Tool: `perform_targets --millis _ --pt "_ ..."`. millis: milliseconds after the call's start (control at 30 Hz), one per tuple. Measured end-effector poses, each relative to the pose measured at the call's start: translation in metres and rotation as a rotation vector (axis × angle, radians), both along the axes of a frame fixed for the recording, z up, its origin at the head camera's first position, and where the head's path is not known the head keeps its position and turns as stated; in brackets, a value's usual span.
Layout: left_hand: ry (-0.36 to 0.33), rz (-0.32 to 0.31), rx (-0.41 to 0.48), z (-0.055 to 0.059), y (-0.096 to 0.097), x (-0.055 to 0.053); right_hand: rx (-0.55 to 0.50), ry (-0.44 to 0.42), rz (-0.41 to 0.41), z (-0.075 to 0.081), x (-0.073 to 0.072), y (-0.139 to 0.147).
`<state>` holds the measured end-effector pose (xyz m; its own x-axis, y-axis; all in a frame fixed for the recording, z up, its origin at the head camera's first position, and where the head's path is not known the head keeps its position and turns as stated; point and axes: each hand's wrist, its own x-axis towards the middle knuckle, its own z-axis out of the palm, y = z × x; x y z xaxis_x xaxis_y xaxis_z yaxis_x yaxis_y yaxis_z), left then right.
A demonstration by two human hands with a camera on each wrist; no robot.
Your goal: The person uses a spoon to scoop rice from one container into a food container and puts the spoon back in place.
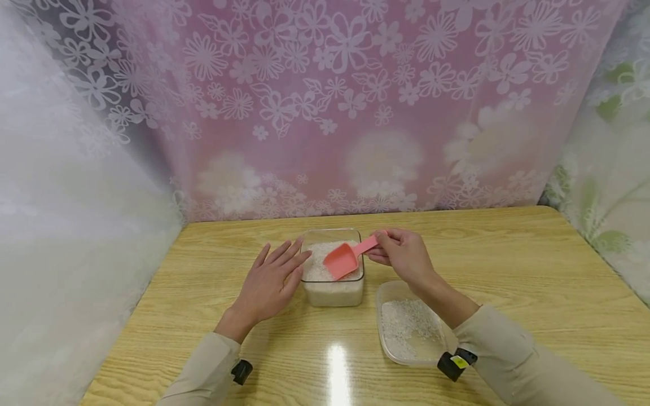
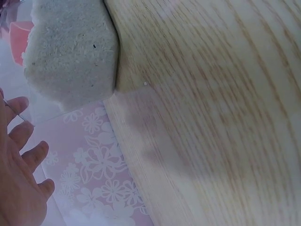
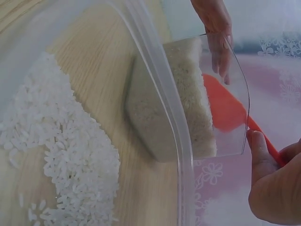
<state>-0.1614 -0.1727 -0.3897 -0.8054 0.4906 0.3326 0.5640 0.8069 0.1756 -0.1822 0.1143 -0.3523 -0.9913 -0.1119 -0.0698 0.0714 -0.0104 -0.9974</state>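
A clear square container stands near the middle of the table, mostly full of white rice. My right hand pinches the handle of a pink scoop, whose bowl is inside the container, low over the rice. In the right wrist view the scoop shows through the container's clear wall, its bowl at the rice surface. My left hand has its fingers spread, with the fingertips at the container's left rim. In the left wrist view, the fingers are straight and apart.
A second, lower plastic container sits at the front right, beneath my right forearm, with a thin layer of rice in it. The wooden table ends at a pink flowered curtain behind. Black wrist cameras sit on both sleeves.
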Motion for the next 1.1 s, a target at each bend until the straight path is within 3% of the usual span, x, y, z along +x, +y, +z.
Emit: perform_targets --millis 667,1100 --pt "0.014 -0.002 0.0 -0.002 0.0 0.0 -0.01 -0.021 0.031 0.003 0.002 -0.022" --pt "0.036 -0.005 -0.018 -0.001 -0.001 0.0 -0.043 -0.047 0.037 0.002 0.003 -0.019"
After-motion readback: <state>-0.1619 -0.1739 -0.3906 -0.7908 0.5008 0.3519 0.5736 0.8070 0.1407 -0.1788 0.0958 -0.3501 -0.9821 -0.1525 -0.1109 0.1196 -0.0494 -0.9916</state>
